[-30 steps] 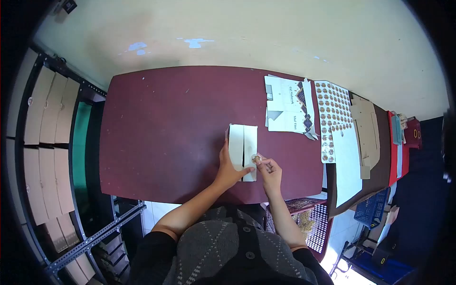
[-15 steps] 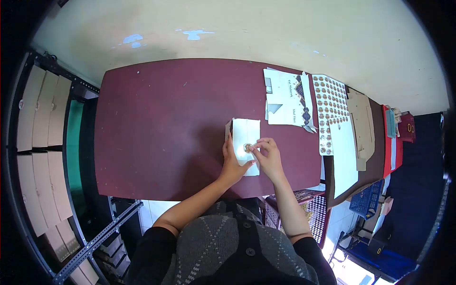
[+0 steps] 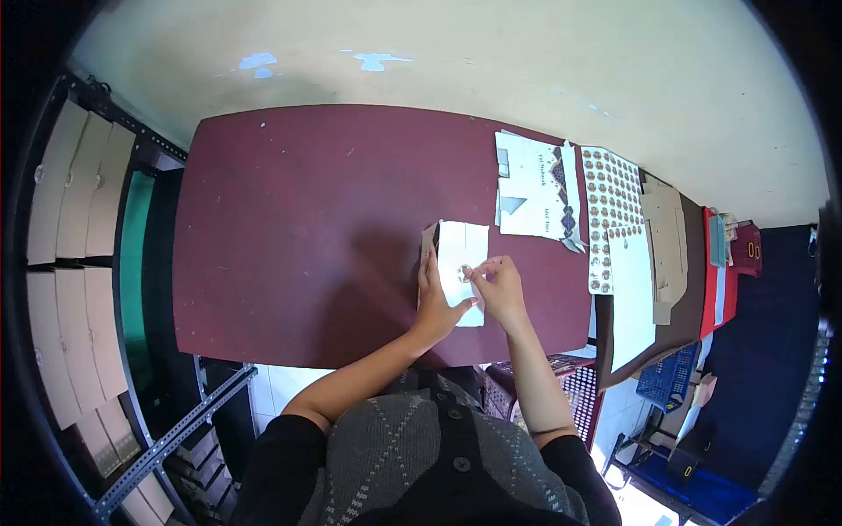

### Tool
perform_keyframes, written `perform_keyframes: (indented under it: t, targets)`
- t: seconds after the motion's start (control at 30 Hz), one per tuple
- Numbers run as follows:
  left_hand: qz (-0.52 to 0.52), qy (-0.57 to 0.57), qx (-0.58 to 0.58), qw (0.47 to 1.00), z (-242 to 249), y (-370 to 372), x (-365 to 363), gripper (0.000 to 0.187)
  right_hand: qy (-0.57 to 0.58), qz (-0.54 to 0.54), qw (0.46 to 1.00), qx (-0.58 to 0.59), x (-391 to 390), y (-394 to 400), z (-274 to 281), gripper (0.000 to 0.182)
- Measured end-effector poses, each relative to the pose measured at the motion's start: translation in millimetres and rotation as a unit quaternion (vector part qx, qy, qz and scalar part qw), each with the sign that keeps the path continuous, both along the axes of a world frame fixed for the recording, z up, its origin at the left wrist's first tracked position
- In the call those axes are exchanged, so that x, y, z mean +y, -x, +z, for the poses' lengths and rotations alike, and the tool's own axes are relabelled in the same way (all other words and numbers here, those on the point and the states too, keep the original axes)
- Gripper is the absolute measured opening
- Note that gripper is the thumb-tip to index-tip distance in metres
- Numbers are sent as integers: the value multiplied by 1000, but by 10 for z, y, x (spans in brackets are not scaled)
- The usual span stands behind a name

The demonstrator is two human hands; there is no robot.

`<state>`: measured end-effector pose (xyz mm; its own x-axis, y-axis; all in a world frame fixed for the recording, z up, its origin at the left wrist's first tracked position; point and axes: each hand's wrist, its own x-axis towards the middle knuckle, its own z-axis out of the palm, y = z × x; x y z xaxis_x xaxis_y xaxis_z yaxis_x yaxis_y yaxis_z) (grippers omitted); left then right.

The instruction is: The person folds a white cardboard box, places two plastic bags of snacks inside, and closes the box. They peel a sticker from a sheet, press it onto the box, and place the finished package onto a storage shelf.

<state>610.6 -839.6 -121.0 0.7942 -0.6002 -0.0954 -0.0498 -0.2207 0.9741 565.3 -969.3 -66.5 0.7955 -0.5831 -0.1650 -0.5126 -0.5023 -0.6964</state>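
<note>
A small white box [image 3: 462,241] stands on the maroon tabletop [image 3: 289,228] near its front edge. My left hand [image 3: 436,305] grips the box along its left side, with the thumb across the lower front. On the white face, a round gold-brown sticker [image 3: 465,273] lies a little below the middle. My right hand [image 3: 500,287] pinches at the right edge of this sticker with thumb and index finger. Whether the sticker is fully flat under the fingertips is hidden.
Printed white sheets [image 3: 537,184] lie at the back right. Beside them are a sheet of round stickers [image 3: 605,188], a blank white sheet [image 3: 633,298] and flat brown cardboard [image 3: 664,237]. Boxes [image 3: 66,324] fill a metal rack on the left. A maroon crate [image 3: 579,386] sits below the table.
The whole view has shifted slightly. Both hands stay at the box, and the right fingertips remain at the sticker with hardly any movement.
</note>
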Motion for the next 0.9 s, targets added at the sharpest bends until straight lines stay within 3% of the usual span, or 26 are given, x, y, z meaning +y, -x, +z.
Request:
perform_keyframes:
  t: [0.23,0.3,0.5,0.83,0.9]
  targets:
    - [8,-3,5,1000,-6,6,4,119,29,-73,997,-6,115,46,-93,23]
    - [9,-11,4,1000,-5,19,0,120,-34,-101,994,32,122,48,-78,28]
    - [11,-31,5,999,-24,19,-7,121,-42,-125,990,47,159,37,-76,31]
    - [20,-8,-10,1000,-82,22,-5,118,40,-95,992,77,231,17,-68,44]
    - [21,-10,-9,1000,-75,20,-11,119,71,-75,986,134,231,21,-30,50]
